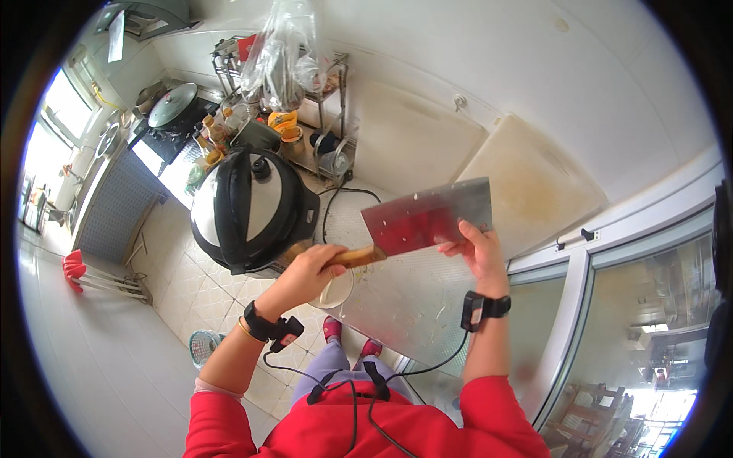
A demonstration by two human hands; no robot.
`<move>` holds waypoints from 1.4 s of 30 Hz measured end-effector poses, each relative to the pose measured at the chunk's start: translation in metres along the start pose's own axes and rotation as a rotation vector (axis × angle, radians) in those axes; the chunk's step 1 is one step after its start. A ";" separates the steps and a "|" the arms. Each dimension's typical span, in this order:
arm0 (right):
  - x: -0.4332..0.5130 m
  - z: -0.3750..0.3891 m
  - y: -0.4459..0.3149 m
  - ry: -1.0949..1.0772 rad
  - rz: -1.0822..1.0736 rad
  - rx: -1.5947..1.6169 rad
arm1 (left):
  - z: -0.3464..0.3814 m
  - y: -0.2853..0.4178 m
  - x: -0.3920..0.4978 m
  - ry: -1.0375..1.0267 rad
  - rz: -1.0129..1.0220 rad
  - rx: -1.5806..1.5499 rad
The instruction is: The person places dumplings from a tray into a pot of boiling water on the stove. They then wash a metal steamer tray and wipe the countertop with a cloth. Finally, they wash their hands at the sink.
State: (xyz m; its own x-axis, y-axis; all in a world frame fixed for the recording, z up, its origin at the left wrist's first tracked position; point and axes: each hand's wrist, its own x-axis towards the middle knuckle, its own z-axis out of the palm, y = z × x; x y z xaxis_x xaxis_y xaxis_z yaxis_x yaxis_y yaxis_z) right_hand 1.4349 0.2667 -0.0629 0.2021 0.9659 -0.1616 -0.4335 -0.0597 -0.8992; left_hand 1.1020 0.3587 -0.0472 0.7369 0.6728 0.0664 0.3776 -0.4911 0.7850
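My left hand (309,275) grips the wooden handle (358,257) of a cleaver, which is raised over the metal worktop (401,297). The broad blade (426,214) points to the right. Its face reflects red and carries small pale bits. At the far lower corner of the blade, the fingers of my right hand (478,252) touch the metal; whether they pinch it cannot be made out. Below my left hand sits a white bowl (338,289), partly hidden. Scraps lie scattered on the worktop.
A large electric pressure cooker (257,206) stands left of the cleaver. Two cutting boards (418,137) (532,177) lean on the wall. Behind are bottles (215,134), a metal rack (338,86), hanging plastic bags (286,51) and a lidded pan (173,106). A glass sliding door (641,297) is at right.
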 end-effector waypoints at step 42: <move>0.393 0.202 0.186 0.435 -0.054 -0.359 | -0.158 -0.096 -0.157 0.800 -0.229 0.390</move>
State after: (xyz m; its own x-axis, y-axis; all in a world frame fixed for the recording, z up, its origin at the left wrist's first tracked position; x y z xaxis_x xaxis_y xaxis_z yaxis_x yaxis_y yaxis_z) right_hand 1.2563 0.6855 -0.2119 0.5918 0.7820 -0.1956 -0.1021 -0.1679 -0.9805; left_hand 0.8614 0.3871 -0.0360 0.0680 0.8878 0.4552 0.7362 -0.3526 0.5776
